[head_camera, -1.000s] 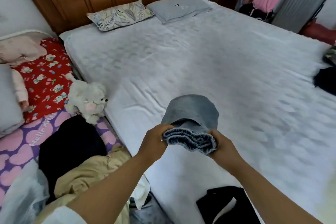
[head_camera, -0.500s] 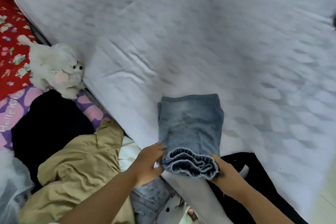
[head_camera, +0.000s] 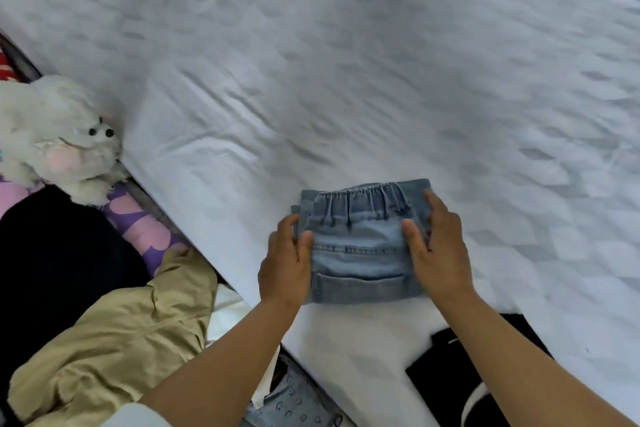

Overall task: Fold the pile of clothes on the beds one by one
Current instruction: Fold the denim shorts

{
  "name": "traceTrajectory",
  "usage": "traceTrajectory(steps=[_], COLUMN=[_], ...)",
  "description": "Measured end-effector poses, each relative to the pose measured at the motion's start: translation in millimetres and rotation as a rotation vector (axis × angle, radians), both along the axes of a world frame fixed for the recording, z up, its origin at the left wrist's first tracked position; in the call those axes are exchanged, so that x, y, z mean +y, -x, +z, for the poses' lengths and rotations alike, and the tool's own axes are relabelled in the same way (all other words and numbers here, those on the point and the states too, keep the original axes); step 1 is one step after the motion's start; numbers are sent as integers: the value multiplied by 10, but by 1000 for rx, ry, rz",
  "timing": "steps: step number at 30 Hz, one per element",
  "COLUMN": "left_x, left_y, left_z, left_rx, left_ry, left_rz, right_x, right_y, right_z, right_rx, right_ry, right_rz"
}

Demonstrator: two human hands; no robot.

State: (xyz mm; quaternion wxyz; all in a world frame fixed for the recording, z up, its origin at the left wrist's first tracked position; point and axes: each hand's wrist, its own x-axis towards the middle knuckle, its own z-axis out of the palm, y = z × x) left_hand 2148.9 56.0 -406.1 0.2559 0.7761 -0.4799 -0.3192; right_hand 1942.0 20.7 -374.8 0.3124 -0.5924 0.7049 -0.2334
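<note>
Both hands, left hand (head_camera: 284, 265) and right hand (head_camera: 437, 250), press the folded jeans (head_camera: 360, 253) flat on the white bed (head_camera: 346, 80).

The single head-worn camera is looking forward and steeply down onto the white bed (head_camera: 381, 62) from the person's own standing side, with both forearms reaching in from the bottom edge. It is sitting close, its wide angle taking in the bed's near corner and the neighbouring bed (head_camera: 138, 229) at left.
</note>
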Motion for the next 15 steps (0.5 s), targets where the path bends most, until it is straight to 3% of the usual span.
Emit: traceTrajectory(steps=[3, 6, 10, 13, 15], left_x=[-1, 23, 12, -23, -49], left_y=[31, 36, 65, 98, 89], left_z=[-174, -314, -433, -415, -339], left_rx=[-66, -80, -9, 126, 178], left_ry=[-64, -106, -144, -144, -73], left_rz=[-80, -90, -79, -165, -189], right_x=[121, 228, 161, 93, 59], right_y=[-50, -38, 41, 76, 76], right_z=[-233, -453, -563, -560, -488], right_rx=[283, 379, 235, 213, 43], right_ry=[-162, -292, -398, -371, -304], right_rz=[154, 132, -130, -68, 5])
